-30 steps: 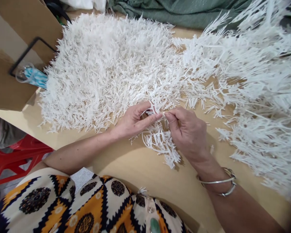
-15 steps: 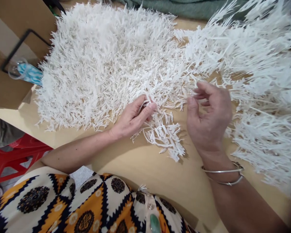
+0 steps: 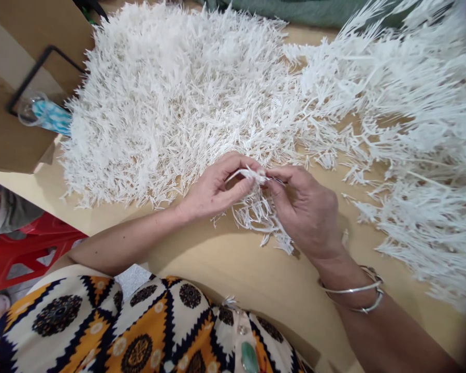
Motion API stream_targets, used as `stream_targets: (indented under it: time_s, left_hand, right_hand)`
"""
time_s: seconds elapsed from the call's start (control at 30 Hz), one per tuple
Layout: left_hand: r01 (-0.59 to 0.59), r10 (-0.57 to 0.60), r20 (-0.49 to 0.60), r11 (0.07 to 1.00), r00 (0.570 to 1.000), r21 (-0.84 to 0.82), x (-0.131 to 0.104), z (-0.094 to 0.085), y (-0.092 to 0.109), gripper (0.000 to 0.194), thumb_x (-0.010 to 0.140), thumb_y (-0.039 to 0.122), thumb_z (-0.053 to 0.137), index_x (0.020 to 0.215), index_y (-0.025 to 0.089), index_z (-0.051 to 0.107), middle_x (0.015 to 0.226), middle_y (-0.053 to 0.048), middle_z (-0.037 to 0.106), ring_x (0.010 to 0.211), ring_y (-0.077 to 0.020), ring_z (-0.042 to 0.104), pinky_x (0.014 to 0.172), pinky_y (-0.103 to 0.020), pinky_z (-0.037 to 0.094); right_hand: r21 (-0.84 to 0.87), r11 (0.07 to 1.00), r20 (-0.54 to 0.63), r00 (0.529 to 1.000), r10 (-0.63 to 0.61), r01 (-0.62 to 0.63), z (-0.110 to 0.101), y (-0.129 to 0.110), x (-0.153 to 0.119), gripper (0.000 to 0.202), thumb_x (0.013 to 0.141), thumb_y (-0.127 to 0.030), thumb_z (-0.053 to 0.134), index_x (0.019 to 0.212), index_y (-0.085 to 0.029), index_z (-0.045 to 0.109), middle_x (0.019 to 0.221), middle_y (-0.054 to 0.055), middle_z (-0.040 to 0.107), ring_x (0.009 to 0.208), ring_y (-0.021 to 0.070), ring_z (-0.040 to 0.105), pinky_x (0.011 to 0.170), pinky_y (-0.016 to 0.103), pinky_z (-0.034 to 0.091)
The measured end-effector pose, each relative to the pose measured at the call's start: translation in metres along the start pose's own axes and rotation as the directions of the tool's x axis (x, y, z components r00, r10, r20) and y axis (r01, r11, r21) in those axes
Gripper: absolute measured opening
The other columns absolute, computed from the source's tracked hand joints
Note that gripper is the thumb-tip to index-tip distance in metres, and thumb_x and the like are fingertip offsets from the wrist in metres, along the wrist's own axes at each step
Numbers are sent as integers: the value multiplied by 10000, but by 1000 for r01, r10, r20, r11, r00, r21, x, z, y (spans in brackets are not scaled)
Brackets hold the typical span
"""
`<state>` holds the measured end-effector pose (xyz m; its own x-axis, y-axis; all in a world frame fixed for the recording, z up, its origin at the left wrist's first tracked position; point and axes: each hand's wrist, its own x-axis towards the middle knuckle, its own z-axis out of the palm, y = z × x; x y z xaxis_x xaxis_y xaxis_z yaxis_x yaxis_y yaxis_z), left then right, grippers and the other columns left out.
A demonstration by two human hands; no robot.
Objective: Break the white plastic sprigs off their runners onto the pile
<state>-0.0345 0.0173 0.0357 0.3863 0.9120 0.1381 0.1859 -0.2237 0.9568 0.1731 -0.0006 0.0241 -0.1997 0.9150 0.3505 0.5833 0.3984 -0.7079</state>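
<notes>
White heap [image 3: 171, 103]: a broad mass of feathery sprigs on the tan surface [image 3: 202, 264].
White sprig [image 3: 251, 175]: held between the two hands, just off the heap's near edge and right of its middle.
Long axis: crosswise, roughly along the heap's near edge, bowed slightly upward; one end runs into the left palm, the tufted end points right.
Left hand [image 3: 215, 189]: at the heap's near edge, its grip pinching the sprig between thumb and forefinger.
Right hand [image 3: 309, 212]: in front of the heap's right part, its grip closed with thumb and forefinger at the sprig's right end; a thin dark line there is too small to make out.
Small clump [image 3: 254, 215]: on the surface, nearer the person than the heap, below the joined fingers.
Longer branches [image 3: 419, 140]: right of the heap, fanned out, many tips toward its side.
Cardboard box [image 3: 3, 129]: left of the heap, standing beside it.
Clear cup [image 3: 33, 111]: between box and heap, with something blue and white next to it.
</notes>
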Motion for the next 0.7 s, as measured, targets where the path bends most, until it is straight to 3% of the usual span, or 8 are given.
stream_targets:
  time_s: [0.13,0.27,0.4,0.47,0.6,0.7]
  left_hand:
    - [-123,122,21,991,992,49,1,1,-1,144,993,328,672,1082,219,704,1048,-59,692,974,-154,644,869,-308,550]
    - [49,-53,-72,997,996,-66,-1,4,0,224,1001,429,681,955,211,652,833,8,618,715,-93,553,655,-247,491]
    - [113,-140,-108,969,984,-219,-1,3,2,299,960,484,726,916,211,611,811,27,600,690,-76,541,606,-206,498]
    - [127,-167,-120,948,979,-290,1,3,2,290,958,469,733,931,208,611,822,27,598,712,-74,571,659,-206,550]
    - [189,-218,-42,914,975,-358,2,0,1,243,1022,428,646,1137,215,623,1011,-9,639,813,-80,664,784,-227,608]
    - [185,-200,-3,912,980,-366,2,0,-1,215,1048,378,608,1180,209,600,1094,-21,631,857,-78,700,836,-226,603]
  right_hand:
    - [-33,997,11,998,-67,67,2,-1,-1,247,1032,-230,568,1267,-265,635,1196,71,794,996,238,774,860,409,613]
    - [0,1000,33,999,28,-28,-5,2,4,119,1047,-285,557,1149,-268,615,971,34,767,797,200,741,717,366,577]
    - [139,977,-134,974,183,-165,-19,16,16,74,1050,-325,561,1093,-276,597,735,-6,669,640,182,650,650,366,525]
    - [157,976,-201,963,181,-151,-22,21,19,87,1051,-334,571,1092,-276,622,783,29,694,711,206,682,731,404,547]
    - [-22,999,-227,973,34,-40,-18,18,17,170,1048,-332,575,1159,-288,695,1192,122,723,1168,314,693,927,503,570]
    - [-28,998,-220,974,-62,57,-11,12,14,214,1045,-326,578,1216,-295,702,1258,115,710,1266,321,655,1001,536,558]
